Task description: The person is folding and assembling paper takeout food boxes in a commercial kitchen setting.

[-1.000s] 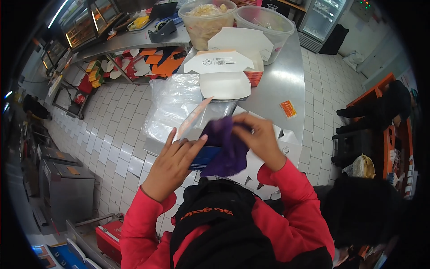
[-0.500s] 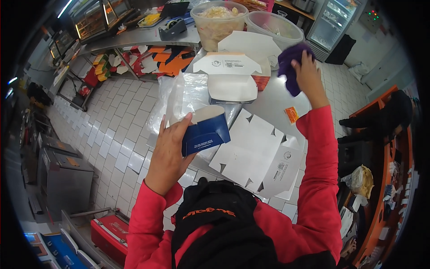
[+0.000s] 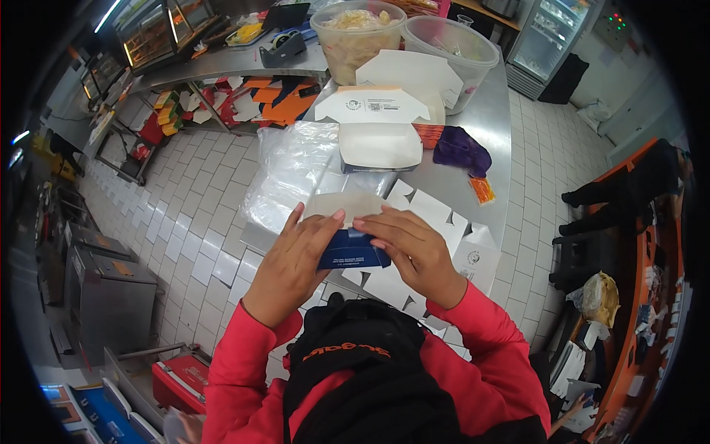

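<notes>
A small dark-blue cardboard box [image 3: 351,255] with a white inside is held low in front of me. My left hand [image 3: 296,259] is closed around its left end, fingertips at the upper edge. Closed as well, my right hand [image 3: 414,255] pinches the right end and the edge flap. Beyond lies an open white-lined box [image 3: 381,146] with its lid [image 3: 373,106] raised. A crumpled purple cloth [image 3: 462,150] rests right of it, against a small orange packet [image 3: 481,190]. Partly behind my right hand are flat white box blanks [image 3: 473,255].
Clear plastic bags [image 3: 288,170] lie on the steel table [image 3: 494,133], left of the open box. At its far end stand a filled plastic tub [image 3: 357,48] and another clear tub [image 3: 473,63]. A person in dark clothes [image 3: 643,181] is at the right.
My right hand has let go of the purple cloth, now on the table, and come back left to the blue box. The box sits slightly lower, gripped by both hands.
</notes>
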Tool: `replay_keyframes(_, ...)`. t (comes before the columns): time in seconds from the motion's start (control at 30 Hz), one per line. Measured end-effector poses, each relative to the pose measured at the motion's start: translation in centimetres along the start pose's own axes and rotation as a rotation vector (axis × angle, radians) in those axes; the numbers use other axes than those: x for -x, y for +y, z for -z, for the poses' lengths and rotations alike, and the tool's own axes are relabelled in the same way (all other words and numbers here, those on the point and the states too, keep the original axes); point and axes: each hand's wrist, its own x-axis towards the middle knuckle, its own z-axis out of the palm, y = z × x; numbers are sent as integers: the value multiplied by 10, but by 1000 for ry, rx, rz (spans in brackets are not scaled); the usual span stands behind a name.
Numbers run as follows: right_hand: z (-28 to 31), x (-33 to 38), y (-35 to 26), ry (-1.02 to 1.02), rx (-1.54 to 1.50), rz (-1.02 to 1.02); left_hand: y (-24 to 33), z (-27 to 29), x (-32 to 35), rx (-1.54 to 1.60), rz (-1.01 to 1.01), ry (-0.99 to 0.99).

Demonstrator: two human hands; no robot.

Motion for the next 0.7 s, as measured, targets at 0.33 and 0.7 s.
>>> replay_keyframes(0.33, 22, 31, 32, 181, -385, -464, 11, 5, 13, -20, -182, -77)
replay_keyframes(0.7, 35, 57, 109, -262, -310, -402, -30, 2, 25, -142, -653, -200)
